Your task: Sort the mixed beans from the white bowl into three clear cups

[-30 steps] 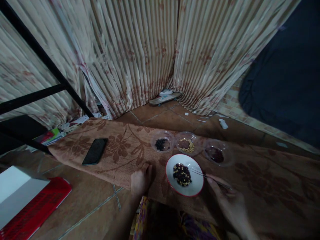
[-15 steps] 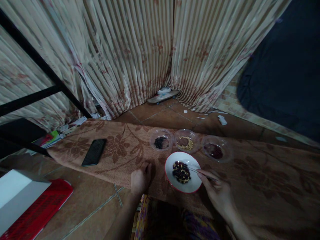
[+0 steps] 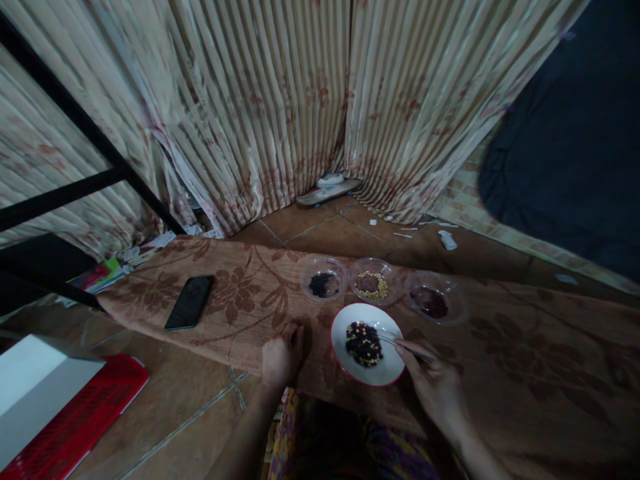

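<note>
A white bowl with a red rim (image 3: 340, 357) stands on the cloth in front of me, holding a mix of dark and pale yellow beans (image 3: 364, 345). My right hand (image 3: 435, 383) is closed on thin metal tweezers (image 3: 393, 339), whose tips reach over the bowl toward the beans. Whether a bean sits between the tips is too small to tell. Left of the bowl, my left hand (image 3: 281, 355) rests on the cloth as a loose fist, with nothing visible in it. Behind the bowl are clear plastic bowls of black beans (image 3: 320, 285), yellow beans (image 3: 373, 287) and dark red beans (image 3: 429, 303).
A patterned brown cloth (image 3: 530, 353) covers the low table. On its left part lies a phone (image 3: 190, 302). A red and white box (image 3: 80, 413) is on the tiled floor at the left. Beyond the table are a skateboard (image 3: 327, 192) and striped curtains (image 3: 260, 100).
The view has shifted very slightly. Both hands, the tweezers and the bowls keep nearly the same places.
</note>
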Demonstrator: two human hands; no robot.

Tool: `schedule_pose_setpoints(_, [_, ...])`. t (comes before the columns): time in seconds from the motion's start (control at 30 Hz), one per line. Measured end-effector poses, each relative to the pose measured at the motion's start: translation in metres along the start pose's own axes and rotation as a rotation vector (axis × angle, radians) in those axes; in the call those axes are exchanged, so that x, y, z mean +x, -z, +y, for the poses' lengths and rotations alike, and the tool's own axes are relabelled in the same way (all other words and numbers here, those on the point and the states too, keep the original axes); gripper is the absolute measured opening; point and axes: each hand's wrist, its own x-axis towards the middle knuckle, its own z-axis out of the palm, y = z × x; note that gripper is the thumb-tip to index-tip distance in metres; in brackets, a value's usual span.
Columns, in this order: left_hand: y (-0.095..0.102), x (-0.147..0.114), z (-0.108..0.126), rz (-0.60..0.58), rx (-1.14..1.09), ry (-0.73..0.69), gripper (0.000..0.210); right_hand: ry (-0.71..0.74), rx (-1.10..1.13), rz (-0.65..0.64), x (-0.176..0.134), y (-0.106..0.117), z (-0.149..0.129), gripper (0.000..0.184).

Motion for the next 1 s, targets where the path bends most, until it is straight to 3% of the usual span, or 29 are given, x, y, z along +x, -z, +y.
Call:
schedule_pose_setpoints(0.3, [-0.001, 0.001, 0.000, 0.011, 0.005, -0.009, 0.031, -0.046, 0.058, 0.111, 0.001, 0.001, 0.012, 0.033])
schedule_pose_setpoints(0.53, [0.000, -0.001, 0.000, 0.025, 0.003, -0.017, 0.031, -0.074, 0.075, 0.133, 0.000, -0.002, 0.004, 0.033])
schedule_pose_setpoints(1.0, [0.002, -0.001, 0.002, -0.006, 0.008, -0.013, 0.032, -0.024, 0.036, 0.028, 0.006, -0.005, 0.000, 0.033])
